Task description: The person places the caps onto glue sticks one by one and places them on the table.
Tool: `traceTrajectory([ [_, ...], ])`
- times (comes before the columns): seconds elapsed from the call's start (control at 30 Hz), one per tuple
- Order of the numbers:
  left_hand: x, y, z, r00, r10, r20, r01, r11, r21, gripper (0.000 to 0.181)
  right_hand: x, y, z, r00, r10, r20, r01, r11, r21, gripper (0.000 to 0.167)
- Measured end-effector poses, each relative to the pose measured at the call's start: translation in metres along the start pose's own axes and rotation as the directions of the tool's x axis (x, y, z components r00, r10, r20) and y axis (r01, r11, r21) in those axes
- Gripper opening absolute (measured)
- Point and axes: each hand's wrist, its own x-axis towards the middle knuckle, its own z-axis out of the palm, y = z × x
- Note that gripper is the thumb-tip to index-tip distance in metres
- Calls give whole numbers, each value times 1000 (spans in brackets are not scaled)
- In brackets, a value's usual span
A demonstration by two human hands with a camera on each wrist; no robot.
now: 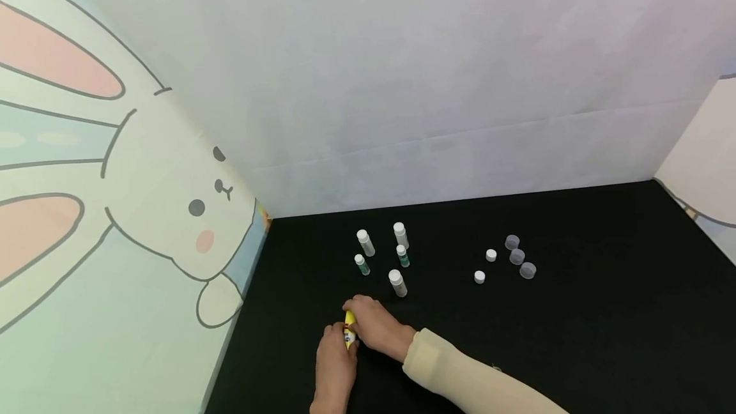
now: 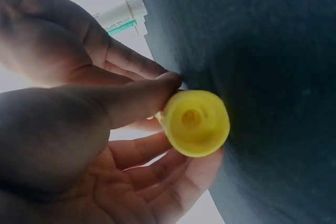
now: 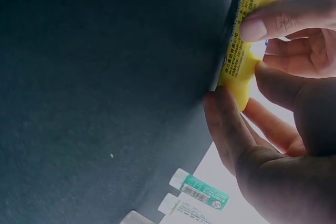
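Note:
A yellow glue stick (image 1: 349, 319) with a printed label is held between both hands just above or on the black table, in the lower middle of the head view. My left hand (image 1: 336, 363) grips its body; in the right wrist view the thumb lies across the label. The right hand (image 1: 376, 328) pinches the other end of the glue stick (image 3: 239, 59) between thumb and fingers. In the left wrist view, its round yellow end (image 2: 194, 124) faces the camera, showing a recess. Part of the glue stick is hidden by fingers.
Beyond the hands stand white-capped tubes, some larger and pale (image 1: 397, 283), others small and green (image 1: 361, 265). Farther right are two small white caps (image 1: 491, 255) and three clear cups (image 1: 517, 257). The black table (image 1: 575, 337) meets a pale wall behind.

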Motion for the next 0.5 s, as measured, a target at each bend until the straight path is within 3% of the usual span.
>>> traceTrajectory([
  [0.5, -3, 4, 4, 999, -29, -42, 30, 999, 40, 30, 1, 0, 3, 999, 2, 33, -1, 1000, -32, 31],
])
